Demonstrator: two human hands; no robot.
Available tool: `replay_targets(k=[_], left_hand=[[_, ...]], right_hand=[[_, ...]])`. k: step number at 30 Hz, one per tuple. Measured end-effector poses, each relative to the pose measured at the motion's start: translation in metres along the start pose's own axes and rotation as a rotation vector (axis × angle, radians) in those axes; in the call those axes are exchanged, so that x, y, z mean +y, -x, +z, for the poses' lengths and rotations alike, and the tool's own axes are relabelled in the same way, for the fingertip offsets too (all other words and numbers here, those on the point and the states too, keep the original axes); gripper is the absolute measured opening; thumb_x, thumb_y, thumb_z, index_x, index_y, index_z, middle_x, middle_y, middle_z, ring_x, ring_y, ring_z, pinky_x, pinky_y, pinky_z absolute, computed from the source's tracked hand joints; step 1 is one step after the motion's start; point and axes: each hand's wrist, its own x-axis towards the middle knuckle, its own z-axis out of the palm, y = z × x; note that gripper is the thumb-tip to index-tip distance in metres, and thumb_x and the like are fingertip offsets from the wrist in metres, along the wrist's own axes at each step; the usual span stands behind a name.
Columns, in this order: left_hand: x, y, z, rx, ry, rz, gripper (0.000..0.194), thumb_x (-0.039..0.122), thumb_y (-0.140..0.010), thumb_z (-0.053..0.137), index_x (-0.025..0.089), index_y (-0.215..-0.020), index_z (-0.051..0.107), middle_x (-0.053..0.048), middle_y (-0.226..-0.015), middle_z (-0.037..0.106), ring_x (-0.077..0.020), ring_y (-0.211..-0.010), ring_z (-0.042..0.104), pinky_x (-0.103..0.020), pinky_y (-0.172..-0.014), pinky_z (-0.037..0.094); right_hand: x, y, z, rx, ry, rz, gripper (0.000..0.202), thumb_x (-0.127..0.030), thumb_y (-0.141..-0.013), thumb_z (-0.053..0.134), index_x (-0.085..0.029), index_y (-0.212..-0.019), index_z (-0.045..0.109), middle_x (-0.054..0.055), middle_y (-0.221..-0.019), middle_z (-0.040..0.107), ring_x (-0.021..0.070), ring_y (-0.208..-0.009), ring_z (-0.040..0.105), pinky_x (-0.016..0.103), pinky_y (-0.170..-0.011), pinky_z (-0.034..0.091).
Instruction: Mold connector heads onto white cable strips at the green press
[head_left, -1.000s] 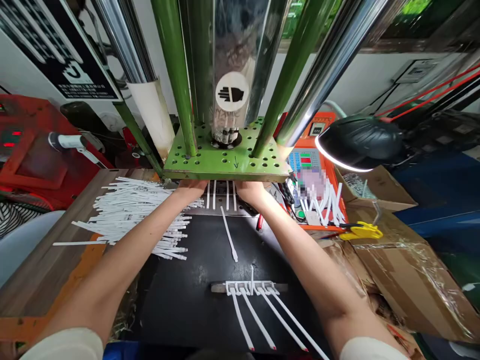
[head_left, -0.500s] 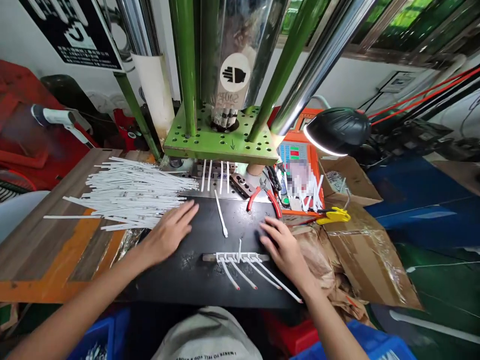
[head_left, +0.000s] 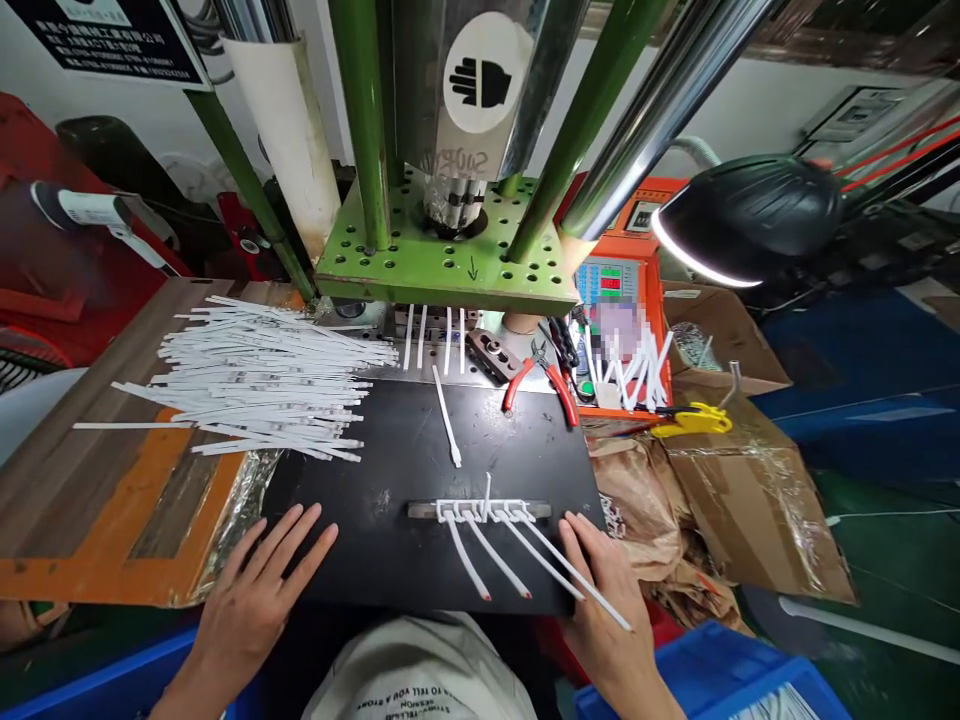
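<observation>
- A blue bin sat at the lower right below the tabletop; a few white strips showed inside it. Another blue bin showed at the lower left, its contents hidden.
- An open cardboard box stood behind the yellow tool; I could not tell what it held.
- The left hand lay flat on the near left corner of the black mat, fingers spread wide, holding nothing.
- The right hand rested at the mat's near right edge, fingers loosely open, holding nothing; one strip of the moulded comb crossed over its fingers.
- The comb lay near the mat's front edge, four white strips fanning toward the person.
- A single loose strip lay in the middle of the mat, with bare mat either side.
- A large pile of white strips covered the tabletop on the left, overlapping the mat's far left corner.
- The green press plate overhung the mat's far edge, with four strips hanging below it.
- Red-handled pliers lay at the far right corner.
</observation>
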Motion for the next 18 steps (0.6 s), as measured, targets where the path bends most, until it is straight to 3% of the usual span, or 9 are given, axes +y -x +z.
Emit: replay_targets(k=[13,18], left_hand=[[-0.002,0.003,0.003,-0.026,-0.031,0.009,0.078,0.000,-0.082,0.040,0.032,-0.153,0.029,-0.006,-0.149,0.047,-0.0262,-0.131,0.052,-0.047,-0.119,0.024],[-0.003,0.005,-0.001,-0.040,0.000,0.001,0.073,0.004,-0.086,0.041,0.032,-0.153,0.030,-0.008,-0.147,0.049,-0.0283,-0.130,0.052,-0.049,-0.118,0.025]], right_hand=[[-0.004,0.000,-0.009,-0.084,0.025,0.012,0.093,-0.009,-0.074,0.048,-0.024,-0.158,0.013,0.018,-0.147,0.041,0.0367,-0.135,0.041,0.062,-0.105,0.041],[-0.005,-0.002,-0.012,-0.096,0.013,0.023,0.091,-0.008,-0.075,0.050,-0.024,-0.158,0.015,0.018,-0.147,0.042,0.0369,-0.136,0.041,0.062,-0.106,0.039]])
